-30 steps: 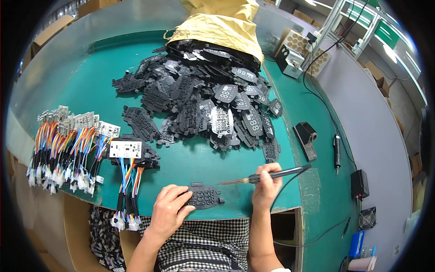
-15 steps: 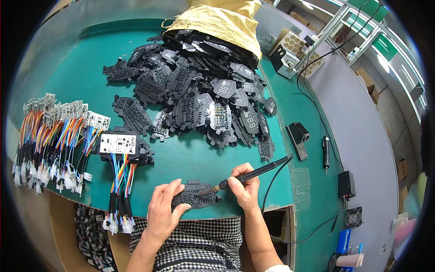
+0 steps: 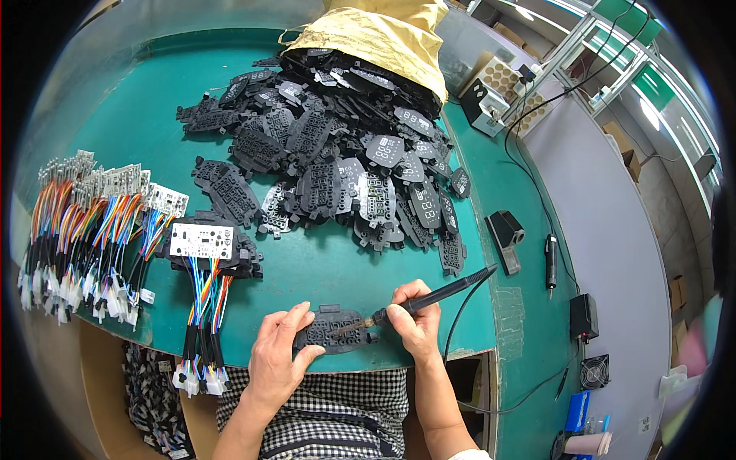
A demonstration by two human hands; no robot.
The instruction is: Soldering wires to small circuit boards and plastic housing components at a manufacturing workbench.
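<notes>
A black plastic display housing (image 3: 331, 331) with rows of small openings lies flat near the front edge of the green bench. Its left end is gripped between the thumb and fingers of my left hand (image 3: 280, 354). In my right hand (image 3: 416, 323) is a soldering iron (image 3: 446, 294), held like a pen. The iron's thin tip points left and down onto the right-hand half of the housing; whether it touches cannot be made out. Left of my hands, a white circuit board (image 3: 201, 241) with coloured wires rests on a small stack of black housings (image 3: 244, 259).
A large heap of black housings (image 3: 314, 184) spills from a yellow sack (image 3: 376, 38). Many wired boards (image 3: 115, 182) lie at the left. An iron stand (image 3: 504, 234), an electric screwdriver (image 3: 551, 261) and a small fan (image 3: 595, 369) are at the right. The iron's cord (image 3: 457, 326) hangs beside my right forearm.
The soldering iron's tip has shifted slightly toward the lower left over the housing. Both hands keep their grips, and the whole view has moved a little.
</notes>
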